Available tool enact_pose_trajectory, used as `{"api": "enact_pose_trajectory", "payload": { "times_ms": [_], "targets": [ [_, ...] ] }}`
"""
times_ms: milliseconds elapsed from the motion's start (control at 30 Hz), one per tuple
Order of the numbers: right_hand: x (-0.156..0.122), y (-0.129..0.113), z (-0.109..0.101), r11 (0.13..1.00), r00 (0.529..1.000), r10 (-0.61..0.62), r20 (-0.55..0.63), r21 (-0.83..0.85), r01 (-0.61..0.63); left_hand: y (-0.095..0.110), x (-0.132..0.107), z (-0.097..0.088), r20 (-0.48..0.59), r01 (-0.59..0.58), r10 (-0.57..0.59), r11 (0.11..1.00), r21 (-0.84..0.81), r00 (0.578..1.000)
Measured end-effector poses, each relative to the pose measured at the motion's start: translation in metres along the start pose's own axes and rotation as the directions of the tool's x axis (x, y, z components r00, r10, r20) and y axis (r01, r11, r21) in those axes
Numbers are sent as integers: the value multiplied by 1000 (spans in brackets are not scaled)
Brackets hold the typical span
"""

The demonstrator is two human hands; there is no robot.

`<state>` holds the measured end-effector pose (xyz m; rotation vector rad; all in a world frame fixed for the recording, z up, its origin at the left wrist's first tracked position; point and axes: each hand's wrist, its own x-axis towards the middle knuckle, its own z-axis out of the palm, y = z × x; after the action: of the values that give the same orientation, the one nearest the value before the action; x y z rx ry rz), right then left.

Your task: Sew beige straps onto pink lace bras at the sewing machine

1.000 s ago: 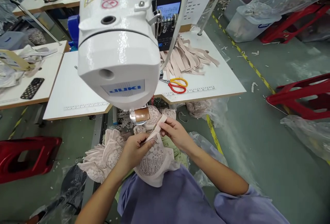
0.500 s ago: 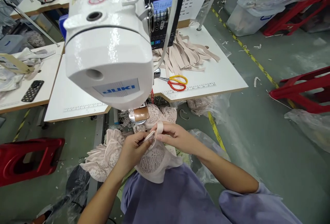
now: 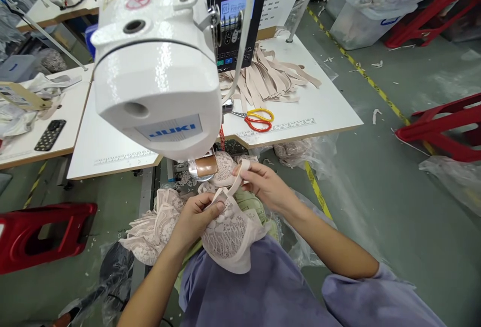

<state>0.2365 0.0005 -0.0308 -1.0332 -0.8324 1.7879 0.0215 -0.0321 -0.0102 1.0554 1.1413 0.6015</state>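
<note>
A pale pink lace bra [image 3: 228, 231] hangs over my lap, its cup spread below my hands. My left hand [image 3: 197, 214] pinches the top of the cup, thumb on the lace. Up and to the right, my right hand [image 3: 263, 181] is closed on the free end of a pale strap [image 3: 235, 182], which runs taut down to the left fingers. Just beyond, another lace cup [image 3: 224, 168] lies beneath the sewing machine head [image 3: 158, 101]. A heap of similar lace bras [image 3: 156, 221] rests left of my left hand.
Scissors [image 3: 259, 119] with yellow and red handles lie on the white table [image 3: 319, 111], near a pile of beige straps [image 3: 270, 78]. Green fabric [image 3: 250, 199] sits behind the bra. Red stools [image 3: 45, 236] stand on the floor; a phone [image 3: 50, 135] lies on the left table.
My right hand has moved up and right with the strap end, drawing the loop out straight. My left hand keeps its pinch, and the cup hangs more open.
</note>
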Motion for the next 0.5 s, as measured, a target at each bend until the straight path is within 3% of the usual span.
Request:
{"api": "enact_pose_trajectory", "payload": {
  "times_ms": [100, 267, 400, 500],
  "targets": [
    [2, -4, -10, 997, 999, 21, -37, 70, -18, -2, 0, 0, 5, 32, -32, 999, -42, 999],
    [3, -9, -17, 989, 992, 98, 79, 100, -106, -3, 0, -4, 20, 28, -27, 999, -44, 999],
    [5, -4, -18, 994, 994, 7, 112, -105, 4, -3, -9, -5, -86, -64, 75, 990, 124, 993],
    [7, 11, -13, 942, 964, 2, 267, -324, 88, -10, -11, -2, -99, -109, 133, 971, 215, 986]
  ]
}}
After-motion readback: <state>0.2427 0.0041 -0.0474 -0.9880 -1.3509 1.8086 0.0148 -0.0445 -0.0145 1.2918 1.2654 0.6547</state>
